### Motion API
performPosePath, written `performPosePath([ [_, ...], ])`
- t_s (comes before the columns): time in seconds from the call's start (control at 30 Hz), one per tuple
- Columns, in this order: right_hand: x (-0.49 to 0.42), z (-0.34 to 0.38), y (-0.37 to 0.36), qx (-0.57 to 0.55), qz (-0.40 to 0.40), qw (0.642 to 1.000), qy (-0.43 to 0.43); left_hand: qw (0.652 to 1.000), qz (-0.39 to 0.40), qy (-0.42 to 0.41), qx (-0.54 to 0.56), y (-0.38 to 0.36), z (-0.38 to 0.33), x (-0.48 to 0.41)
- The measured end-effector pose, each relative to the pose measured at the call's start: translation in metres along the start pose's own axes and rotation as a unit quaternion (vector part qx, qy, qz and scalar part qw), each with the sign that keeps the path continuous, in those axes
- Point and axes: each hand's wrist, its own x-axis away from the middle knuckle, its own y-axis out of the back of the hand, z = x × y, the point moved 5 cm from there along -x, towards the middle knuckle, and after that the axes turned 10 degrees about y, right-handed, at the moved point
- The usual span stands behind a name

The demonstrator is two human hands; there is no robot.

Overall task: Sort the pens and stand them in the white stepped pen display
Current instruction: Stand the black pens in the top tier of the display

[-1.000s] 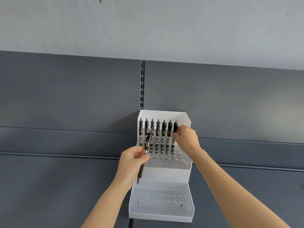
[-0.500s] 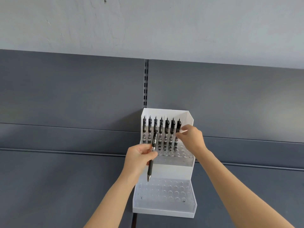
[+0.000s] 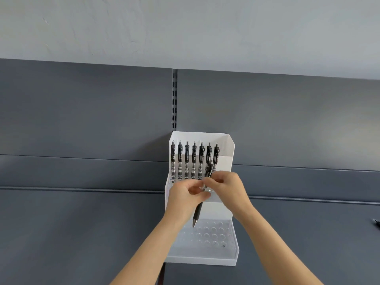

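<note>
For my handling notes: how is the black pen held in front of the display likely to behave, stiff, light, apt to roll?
Probably stiff: the black pen hangs straight below the left hand. Likely light: only fingertips, with the right hand helping, carry it. The round barrel would probably roll if laid flat.

left hand (image 3: 185, 195): bare | right hand (image 3: 228, 187): bare | forearms (image 3: 148, 249): bare along whole visible length
</note>
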Motion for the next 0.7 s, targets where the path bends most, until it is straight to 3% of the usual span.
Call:
performPosePath([
  [0.07,-0.003,-0.005,0.016,0.025,-0.041,0.999,-0.014,1.000,-0.003,-0.022,-0.016,0.000,-0.004,-0.003],
  [0.13,-0.004,-0.011,0.037,0.022,-0.093,0.995,-0.030,0.990,-0.043,-0.072,-0.112,0.005,-0.008,-0.008],
  [0.23,-0.007,-0.019,0.061,-0.020,-0.147,0.988,-0.044,0.950,-0.030,-0.112,-0.290,0.000,-0.002,-0.014],
  [0.3,-0.012,-0.022,0.071,-0.044,-0.167,0.984,-0.045,0.929,-0.021,-0.111,-0.353,-0.006,0.005,-0.014],
  [0.5,-0.031,-0.019,0.084,-0.036,-0.204,0.978,-0.010,0.927,-0.064,-0.145,-0.340,-0.008,0.008,-0.016],
  [0.7,-0.056,-0.013,0.062,0.064,-0.155,0.986,0.015,0.930,-0.069,-0.150,-0.328,-0.008,0.009,-0.017],
])
